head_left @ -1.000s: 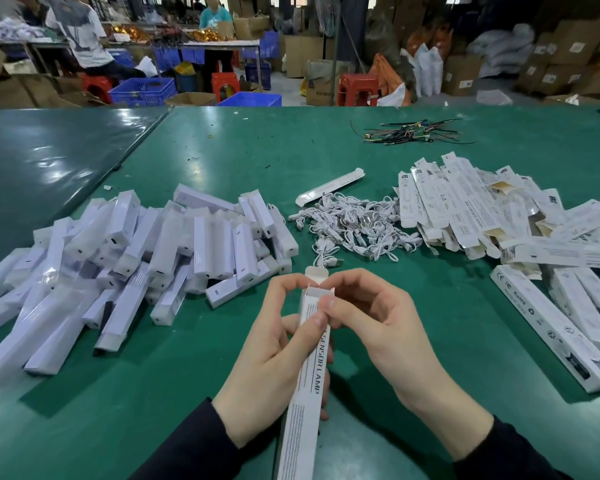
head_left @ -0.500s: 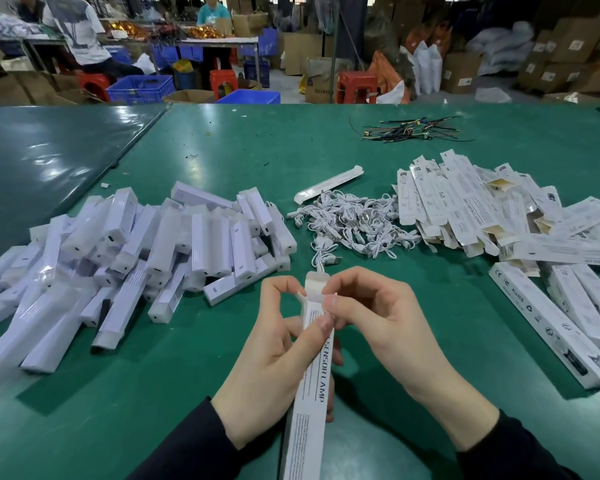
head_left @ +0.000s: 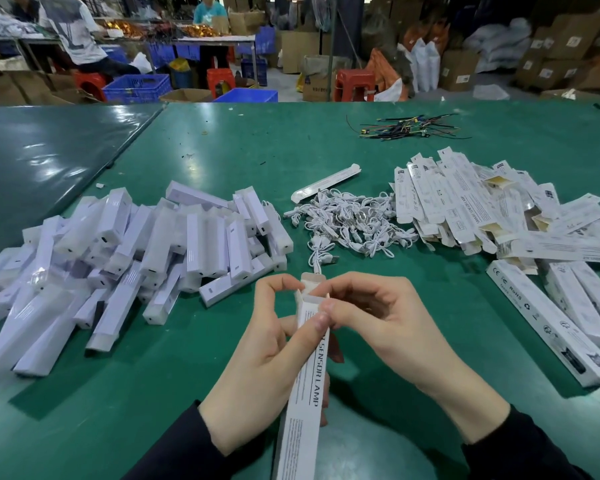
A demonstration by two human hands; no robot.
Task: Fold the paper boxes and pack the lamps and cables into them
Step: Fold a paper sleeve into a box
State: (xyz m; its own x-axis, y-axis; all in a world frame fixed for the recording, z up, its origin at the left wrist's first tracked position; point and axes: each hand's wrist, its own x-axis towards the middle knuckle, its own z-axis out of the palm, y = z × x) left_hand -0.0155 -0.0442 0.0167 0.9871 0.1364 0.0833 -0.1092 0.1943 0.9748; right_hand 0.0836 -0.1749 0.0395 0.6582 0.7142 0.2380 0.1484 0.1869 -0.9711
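A long white paper box point(head_left: 303, 403) printed "SENSOR LAMP" points away from me over the green table point(head_left: 222, 150). My left hand point(head_left: 257, 368) grips it from the left, thumb on its top face. My right hand point(head_left: 378, 320) pinches the open far end, where the end flaps stand up. A heap of white lamps point(head_left: 136, 251) lies to the left. A tangle of white cables point(head_left: 350, 220) sits in the middle. Flat unfolded boxes point(head_left: 471, 202) are piled at the right.
Finished boxes point(head_left: 548, 317) lie at the right edge of the table. One lone box point(head_left: 326, 181) lies beyond the cables. A bundle of dark wires point(head_left: 409, 128) is at the far side. People work at tables behind, among crates, stools and cartons.
The flaps at the box's far end have come open and stand up more. Both hands stayed on the box and shifted only slightly.
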